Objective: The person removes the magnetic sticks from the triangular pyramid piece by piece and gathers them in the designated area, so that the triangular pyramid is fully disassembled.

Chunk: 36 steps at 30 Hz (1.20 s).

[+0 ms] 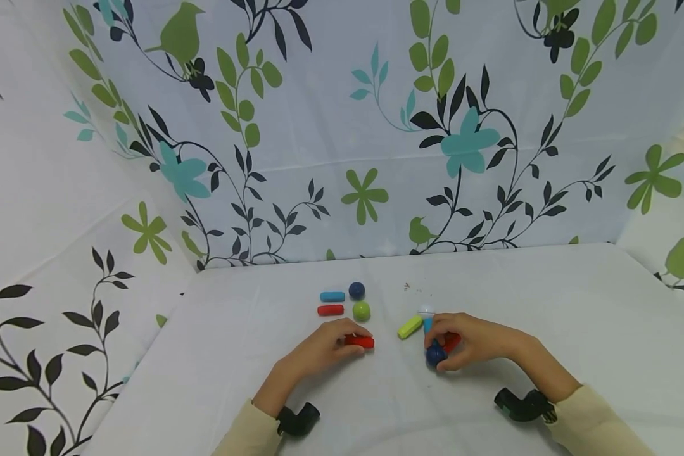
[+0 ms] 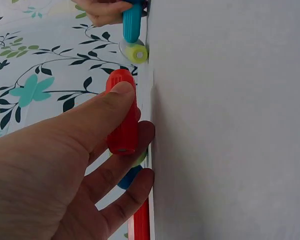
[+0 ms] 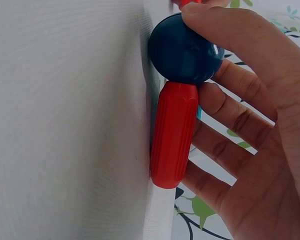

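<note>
My left hand (image 1: 327, 342) pinches a red ribbed rod (image 2: 122, 112) between thumb and fingers, low over the white table. To its right, my right hand (image 1: 470, 341) grips a dark blue ball (image 3: 182, 50), thumb on one side and fingers on the other. Another red rod (image 3: 174, 135) meets that ball end-on, beside the right fingers; whether the two are joined I cannot tell. Just beyond the right fingers is a light blue rod (image 1: 428, 325), partly covered by them. A yellow-green rod (image 1: 410, 327) and a clear ball (image 1: 426, 310) lie close by.
Past the left hand lie a blue rod (image 1: 332, 296), a red rod (image 1: 330, 310), a dark blue ball (image 1: 356, 291) and a green ball (image 1: 361, 310). A leaf-patterned cloth (image 1: 319, 209) hangs behind the white table (image 1: 547, 304). Small specks dot the table's far part.
</note>
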Tool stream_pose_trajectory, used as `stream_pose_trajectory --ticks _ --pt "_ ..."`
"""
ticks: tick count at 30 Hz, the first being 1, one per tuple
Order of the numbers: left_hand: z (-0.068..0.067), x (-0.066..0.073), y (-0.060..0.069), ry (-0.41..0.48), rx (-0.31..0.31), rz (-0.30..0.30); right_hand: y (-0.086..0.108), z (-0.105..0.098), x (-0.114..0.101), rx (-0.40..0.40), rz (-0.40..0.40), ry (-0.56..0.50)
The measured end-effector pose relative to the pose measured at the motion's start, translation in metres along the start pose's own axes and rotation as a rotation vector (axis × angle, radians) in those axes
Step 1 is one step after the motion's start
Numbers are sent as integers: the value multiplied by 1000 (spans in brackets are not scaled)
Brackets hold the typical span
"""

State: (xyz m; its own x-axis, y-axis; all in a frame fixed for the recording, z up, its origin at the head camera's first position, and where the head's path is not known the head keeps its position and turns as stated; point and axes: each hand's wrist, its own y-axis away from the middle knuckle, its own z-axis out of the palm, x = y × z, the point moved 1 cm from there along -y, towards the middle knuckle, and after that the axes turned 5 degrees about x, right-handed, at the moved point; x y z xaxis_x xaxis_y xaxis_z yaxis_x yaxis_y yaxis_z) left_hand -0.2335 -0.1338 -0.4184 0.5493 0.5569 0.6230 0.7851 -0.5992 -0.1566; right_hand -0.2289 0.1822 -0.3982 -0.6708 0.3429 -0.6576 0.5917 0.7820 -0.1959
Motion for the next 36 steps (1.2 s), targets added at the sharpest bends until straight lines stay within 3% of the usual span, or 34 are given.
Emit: stream_pose_trajectory --ticks 7,20,28,36 --pt "-9 -6 4 -32 38 0 -1 2 2 5 -10 -1" --pt "-16 -25 10 -109 208 -102 0 3 4 1 6 -10" --pt "-16 -32 10 -199 299 -100 1 1 1 -2 -16 -4" --pt "-15 -32 11 -205 314 -125 2 -1 0 -9 -26 -8"
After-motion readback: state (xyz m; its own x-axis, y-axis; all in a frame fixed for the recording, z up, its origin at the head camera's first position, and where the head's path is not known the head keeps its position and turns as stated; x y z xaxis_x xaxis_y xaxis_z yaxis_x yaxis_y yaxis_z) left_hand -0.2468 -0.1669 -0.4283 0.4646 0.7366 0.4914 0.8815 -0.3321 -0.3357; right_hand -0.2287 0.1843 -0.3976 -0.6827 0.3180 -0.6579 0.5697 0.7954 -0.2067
